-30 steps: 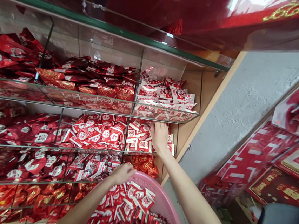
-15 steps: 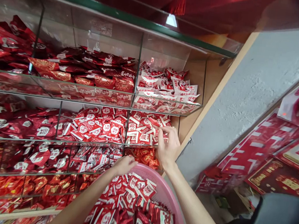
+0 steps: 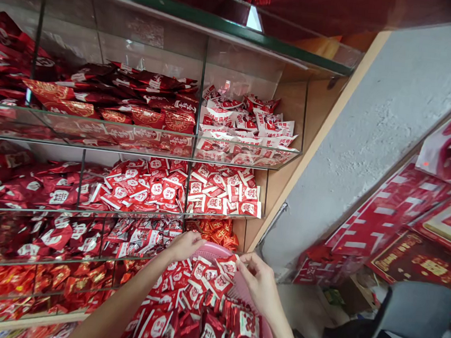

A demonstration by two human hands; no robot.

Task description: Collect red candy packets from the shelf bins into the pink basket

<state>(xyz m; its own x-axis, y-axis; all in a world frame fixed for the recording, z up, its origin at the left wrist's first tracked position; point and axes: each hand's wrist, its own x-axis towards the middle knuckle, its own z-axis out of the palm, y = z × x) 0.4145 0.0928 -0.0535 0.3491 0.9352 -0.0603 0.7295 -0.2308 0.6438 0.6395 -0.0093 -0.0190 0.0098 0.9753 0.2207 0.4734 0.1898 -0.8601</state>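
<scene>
My left hand (image 3: 184, 246) grips the far rim of a pink plastic basket (image 3: 217, 251) heaped with small red-and-white sachets (image 3: 197, 294). My right hand (image 3: 259, 282) hovers over the basket's right side, its fingers pinching a red-and-white sachet (image 3: 229, 266) at the top of the heap. Just above stands a glass shelf compartment (image 3: 223, 195) filled with the same sachets.
Glass shelves (image 3: 92, 140) with dividers hold many red packets in rows on the left. A wooden shelf side (image 3: 311, 145) and a grey wall (image 3: 372, 135) lie to the right. Red decorations (image 3: 422, 230) lean there, above a grey chair (image 3: 411, 314).
My right hand drew back from the middle shelf compartment and came down to the basket, where it now pinches a sachet. The left hand kept its hold on the rim.
</scene>
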